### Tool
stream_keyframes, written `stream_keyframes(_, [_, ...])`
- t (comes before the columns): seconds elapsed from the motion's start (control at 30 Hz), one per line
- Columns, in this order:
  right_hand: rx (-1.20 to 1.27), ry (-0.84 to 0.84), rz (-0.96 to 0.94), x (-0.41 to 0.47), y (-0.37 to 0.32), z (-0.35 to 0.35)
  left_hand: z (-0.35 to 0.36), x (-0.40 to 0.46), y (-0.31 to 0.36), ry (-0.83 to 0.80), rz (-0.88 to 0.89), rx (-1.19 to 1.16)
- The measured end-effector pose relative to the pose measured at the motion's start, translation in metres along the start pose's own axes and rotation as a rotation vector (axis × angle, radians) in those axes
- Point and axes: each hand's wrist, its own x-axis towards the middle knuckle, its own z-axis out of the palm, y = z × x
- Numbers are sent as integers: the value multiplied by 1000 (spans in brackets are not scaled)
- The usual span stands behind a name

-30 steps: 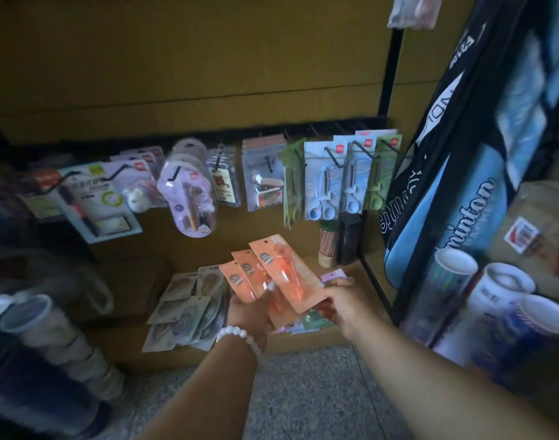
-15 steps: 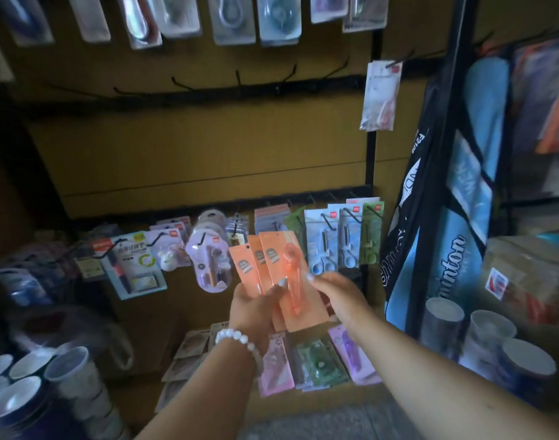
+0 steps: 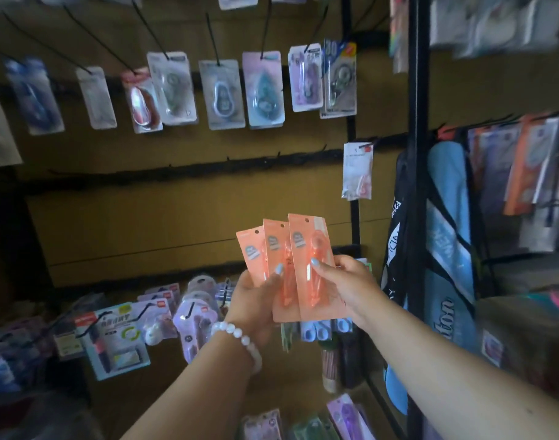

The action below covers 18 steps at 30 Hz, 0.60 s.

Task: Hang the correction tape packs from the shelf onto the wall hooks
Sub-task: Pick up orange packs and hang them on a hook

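Three orange packs [image 3: 287, 268] are fanned upright in front of the wall panel, held between both hands below the middle rail [image 3: 192, 168], well above the shelf [image 3: 306, 423] at the bottom edge of the display. The left hand [image 3: 256, 300] grips the two leftmost packs low down, thumb curled across their fronts. The right hand [image 3: 345, 287] pinches the front pack at its right edge, thumb on the face and fingers behind.

Each pack looks like a thin card with a clear blister over the dispenser: light, fairly stiff along its length, but easy to bend at the top. The plastic face is likely slick, so a pinch on the card edge or lower half seems safer than squeezing the blister. The punched hole near the top edge of each card must stay clear of fingers, since that is what slides onto a hook [image 3: 227, 159].

The middle rail has bare hooks; one white pack [image 3: 357, 169] hangs at its right end. The upper row [image 3: 221, 93] is already full of hung packs.
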Motion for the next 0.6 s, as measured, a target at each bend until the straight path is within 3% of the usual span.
stream_keyframes(0.27, [-79, 70, -103, 30, -25, -16, 25, 16, 23, 3, 64, -9])
stream_keyframes(0.6, [-244, 274, -326, 76, -89, -20, 26, 27, 28, 18, 80, -24])
